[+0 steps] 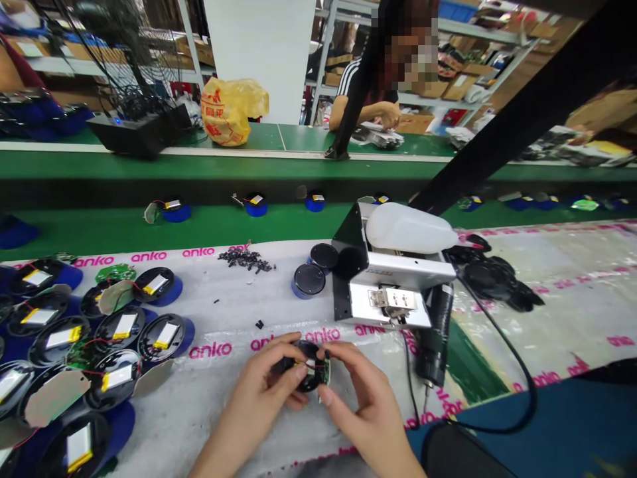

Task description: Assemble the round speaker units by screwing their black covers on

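Near the front of the bench, my left hand (271,382) is wrapped round a round black housing (311,375), its thumb over the inside. My right hand (361,392) pinches a small green circuit board (326,372) at the housing's right side, between thumb and index finger. Thin red wires run from the board into the housing. Further left stand several blue-and-black housings (164,336) with white batteries and boards. Two closed black-topped housings (308,280) sit beyond my hands, beside a metal machine (393,285).
A black electric screwdriver (434,338) with a cable lies right of my hands. Small black parts (246,259) are piled beyond them. A green conveyor (213,229) carries more housings. Across it sits a person (368,93). Black bundled material (497,275) lies at the right.
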### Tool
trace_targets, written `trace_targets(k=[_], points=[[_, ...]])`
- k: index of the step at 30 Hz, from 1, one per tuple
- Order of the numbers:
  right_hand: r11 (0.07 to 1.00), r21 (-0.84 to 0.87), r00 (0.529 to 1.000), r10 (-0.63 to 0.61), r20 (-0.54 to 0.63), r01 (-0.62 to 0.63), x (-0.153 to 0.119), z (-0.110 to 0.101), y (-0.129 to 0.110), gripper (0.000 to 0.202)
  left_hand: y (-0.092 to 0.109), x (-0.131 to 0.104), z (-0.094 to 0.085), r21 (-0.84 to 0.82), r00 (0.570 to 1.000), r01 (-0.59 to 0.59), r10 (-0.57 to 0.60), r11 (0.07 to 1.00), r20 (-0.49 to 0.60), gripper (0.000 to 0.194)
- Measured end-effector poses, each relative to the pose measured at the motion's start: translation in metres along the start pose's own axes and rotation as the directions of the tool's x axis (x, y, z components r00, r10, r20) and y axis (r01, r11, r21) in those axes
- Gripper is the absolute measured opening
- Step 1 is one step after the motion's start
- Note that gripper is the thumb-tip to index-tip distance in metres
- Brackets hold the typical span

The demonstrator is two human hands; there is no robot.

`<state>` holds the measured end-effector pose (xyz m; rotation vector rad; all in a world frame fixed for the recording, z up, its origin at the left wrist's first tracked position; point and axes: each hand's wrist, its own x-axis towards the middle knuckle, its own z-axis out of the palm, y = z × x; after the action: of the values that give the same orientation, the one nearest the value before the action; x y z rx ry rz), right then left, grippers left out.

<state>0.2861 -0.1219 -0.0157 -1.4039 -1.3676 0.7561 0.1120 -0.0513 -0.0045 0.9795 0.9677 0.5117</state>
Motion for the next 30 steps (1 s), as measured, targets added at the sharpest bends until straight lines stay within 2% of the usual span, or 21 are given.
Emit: trace_targets(k=[4,11,14,17,18,21,22,26,30], points=[[1.0,0.012,1.0,0.012,-0.002,-0.012,0.001,0.001,0.0,0.038,-0.002,0.002,0.001,0.04,0.999,-0.018,0.02,0.999,-0.033,0.034],[0.989,-0.104,0.994,-0.103,0.025,0.105,0.002,0.001,-0.004,0.041,0.0,0.009,0.012,0.015,0.975,0.002,0.001,1.0,-0.222,0.029],[0.965,-0.218,0.988,-0.133,0.078,0.147,0.0,-0.002,-0.01,0.043,0.001,0.01,0.018,0.009,0.956,-0.003,0.005,1.0,-0.295,0.026],[0.928,-0.311,0.971,-0.15,0.186,0.203,-0.001,-0.005,-0.017,0.045,0.002,0.011,0.02,-0.052,0.941,-0.018,0.0,0.999,-0.337,0.024],[0.915,-0.337,0.961,-0.15,0.233,0.224,0.001,-0.006,-0.02,0.046,0.003,0.01,0.019,-0.076,0.94,-0.022,-0.005,0.997,-0.34,0.029],[0.877,-0.393,0.927,-0.139,0.348,0.278,0.008,-0.006,-0.025,0.045,0.004,0.011,0.017,-0.126,0.955,-0.001,-0.036,0.992,-0.295,0.056],[0.867,-0.4,0.919,-0.148,0.365,0.298,0.011,-0.006,-0.025,0.044,0.004,0.011,0.015,-0.136,0.963,0.014,-0.05,0.991,-0.264,0.059],[0.831,-0.383,0.893,-0.265,0.364,0.403,0.021,-0.004,-0.016,0.036,-0.003,0.01,0.006,-0.202,0.991,0.057,-0.08,0.978,-0.105,0.047],[0.806,-0.375,0.871,-0.323,0.37,0.458,0.025,-0.006,-0.008,0.026,-0.013,0.003,-0.008,-0.344,0.996,0.067,-0.045,0.937,0.071,0.063]])
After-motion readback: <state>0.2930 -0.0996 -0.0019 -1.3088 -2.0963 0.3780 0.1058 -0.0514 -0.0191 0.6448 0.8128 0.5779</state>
